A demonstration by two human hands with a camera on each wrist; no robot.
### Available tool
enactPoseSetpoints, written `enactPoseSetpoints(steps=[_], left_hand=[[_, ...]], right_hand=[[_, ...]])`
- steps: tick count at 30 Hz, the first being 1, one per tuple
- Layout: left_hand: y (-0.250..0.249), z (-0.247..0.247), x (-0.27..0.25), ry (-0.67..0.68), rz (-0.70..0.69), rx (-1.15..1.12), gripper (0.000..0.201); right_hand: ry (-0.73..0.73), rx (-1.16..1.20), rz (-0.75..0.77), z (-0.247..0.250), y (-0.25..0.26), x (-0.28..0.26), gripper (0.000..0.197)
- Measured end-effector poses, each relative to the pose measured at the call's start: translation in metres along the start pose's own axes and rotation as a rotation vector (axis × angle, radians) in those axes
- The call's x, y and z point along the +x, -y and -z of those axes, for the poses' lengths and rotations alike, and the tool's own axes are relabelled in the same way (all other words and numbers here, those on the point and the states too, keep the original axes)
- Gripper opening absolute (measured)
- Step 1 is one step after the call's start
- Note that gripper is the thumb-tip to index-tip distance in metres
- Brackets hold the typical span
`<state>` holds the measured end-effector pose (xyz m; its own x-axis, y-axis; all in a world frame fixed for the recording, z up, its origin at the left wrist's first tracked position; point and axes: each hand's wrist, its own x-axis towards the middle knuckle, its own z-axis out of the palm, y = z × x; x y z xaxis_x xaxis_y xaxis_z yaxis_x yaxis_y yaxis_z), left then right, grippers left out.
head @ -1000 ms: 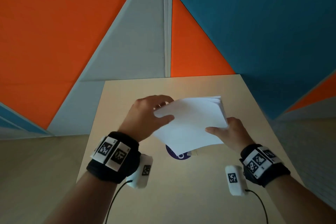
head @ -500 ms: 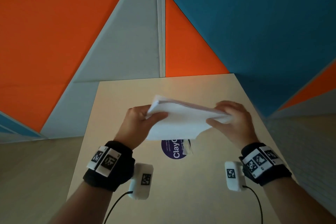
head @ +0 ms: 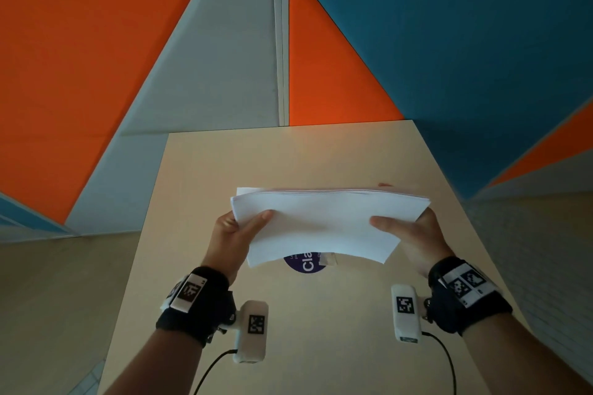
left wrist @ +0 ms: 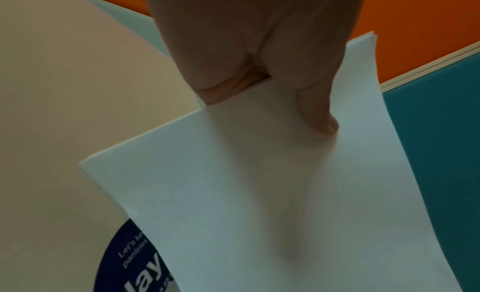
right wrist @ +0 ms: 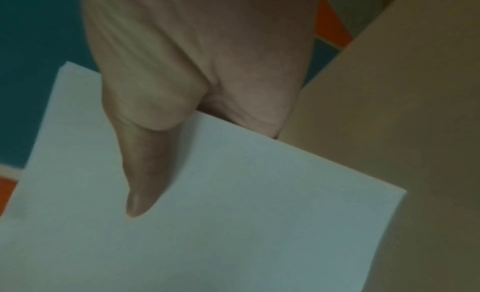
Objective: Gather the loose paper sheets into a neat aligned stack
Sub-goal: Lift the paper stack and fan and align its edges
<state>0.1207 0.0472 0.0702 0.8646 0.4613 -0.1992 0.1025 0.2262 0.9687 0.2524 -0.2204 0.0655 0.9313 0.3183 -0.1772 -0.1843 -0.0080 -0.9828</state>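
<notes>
The paper sheets were already gathered into 1 stack, lifted above the table; its far edges looked slightly uneven, so squaring and setting down seemed left. The left hand and right hand each pinched an end, thumbs on top.

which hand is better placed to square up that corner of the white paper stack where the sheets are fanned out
Left, most likely. In the head view the left hand grips the white paper stack right below the far-left corner where offset sheet edges show. The right hand holds the opposite end.
</notes>
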Motion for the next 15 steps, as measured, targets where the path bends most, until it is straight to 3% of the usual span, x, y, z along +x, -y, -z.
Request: enactPoseSetpoints(steps=[3,9,15], left_hand=[[0.009,0.008,0.001,0.001,0.022,0.036,0.017],[0.031,0.015,0.000,0.000,0.090,0.089,0.015],[0.024,0.017,-0.001,0.005,-0.003,0.142,0.018]], right_hand=[[0.010,-0.092,-0.008,-0.001,-0.001,-0.002,0.020],[0.009,-0.162,-0.061,-0.002,-0.017,-0.007,0.016],[0.041,-0.178,-0.063,0.005,-0.014,-0.006,0.015]])
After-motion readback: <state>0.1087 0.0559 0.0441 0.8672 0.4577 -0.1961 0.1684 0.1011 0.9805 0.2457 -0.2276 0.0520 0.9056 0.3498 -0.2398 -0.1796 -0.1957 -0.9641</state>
